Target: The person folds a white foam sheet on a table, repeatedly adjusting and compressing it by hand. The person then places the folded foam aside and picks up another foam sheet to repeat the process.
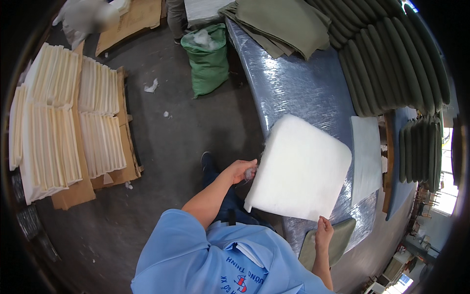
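A white, fluffy cushion pad (304,169) with rounded far corners rests on the plastic-wrapped table (289,93), its near left part reaching over the edge. My right hand (323,232) pinches the pad's near right corner. Beside the pad's left edge, my left hand (242,171) is closed on a small tuft of white wadding (250,173). A green-covered cushion (342,240) lies under and beside my right hand. To the right of the pad is a flat pale sheet (365,159) on the table.
Dark green cushions (391,63) are piled at the far right, with green fabric pieces (279,24) to their left. A green sack (206,63) of white fluff stands on the floor. Cream foam pads (54,127) are stacked at the left on cardboard. Another person's leg (176,19) shows far off.
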A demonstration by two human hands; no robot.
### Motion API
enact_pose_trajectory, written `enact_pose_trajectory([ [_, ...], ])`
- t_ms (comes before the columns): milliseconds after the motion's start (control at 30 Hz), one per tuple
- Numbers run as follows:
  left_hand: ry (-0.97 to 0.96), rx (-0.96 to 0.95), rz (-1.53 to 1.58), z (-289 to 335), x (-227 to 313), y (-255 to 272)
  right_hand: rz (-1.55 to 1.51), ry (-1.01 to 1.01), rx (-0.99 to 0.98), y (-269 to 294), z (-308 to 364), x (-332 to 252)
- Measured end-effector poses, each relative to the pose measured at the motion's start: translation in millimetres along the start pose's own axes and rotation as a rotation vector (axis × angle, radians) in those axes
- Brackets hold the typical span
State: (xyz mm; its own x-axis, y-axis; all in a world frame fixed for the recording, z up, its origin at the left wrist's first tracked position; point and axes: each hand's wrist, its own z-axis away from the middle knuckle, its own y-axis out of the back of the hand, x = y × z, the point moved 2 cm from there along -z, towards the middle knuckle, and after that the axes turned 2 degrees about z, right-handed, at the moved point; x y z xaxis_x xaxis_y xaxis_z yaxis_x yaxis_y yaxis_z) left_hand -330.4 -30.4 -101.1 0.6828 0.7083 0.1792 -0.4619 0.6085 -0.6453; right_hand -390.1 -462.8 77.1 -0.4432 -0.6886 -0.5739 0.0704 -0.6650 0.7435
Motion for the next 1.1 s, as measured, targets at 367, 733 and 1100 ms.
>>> enact_pose_trajectory([
  [367, 0.08, 0.713, -0.7, 2.5, 7.5, 48.5, -0.129, -0.156, 0.014, -25.0, 47.1, -20.1],
  [733, 0.168, -0.312, -0.033, 168.8, -13.7, 2.1, 0.061, 0.902, -0.154, -197.4, 154.6, -243.1],
  [1100, 0.296, -0.154, -0.665, 178.6, 0.0, -12.2, -0.275, 0.344, 0.222, -162.3, 166.7, -132.2],
])
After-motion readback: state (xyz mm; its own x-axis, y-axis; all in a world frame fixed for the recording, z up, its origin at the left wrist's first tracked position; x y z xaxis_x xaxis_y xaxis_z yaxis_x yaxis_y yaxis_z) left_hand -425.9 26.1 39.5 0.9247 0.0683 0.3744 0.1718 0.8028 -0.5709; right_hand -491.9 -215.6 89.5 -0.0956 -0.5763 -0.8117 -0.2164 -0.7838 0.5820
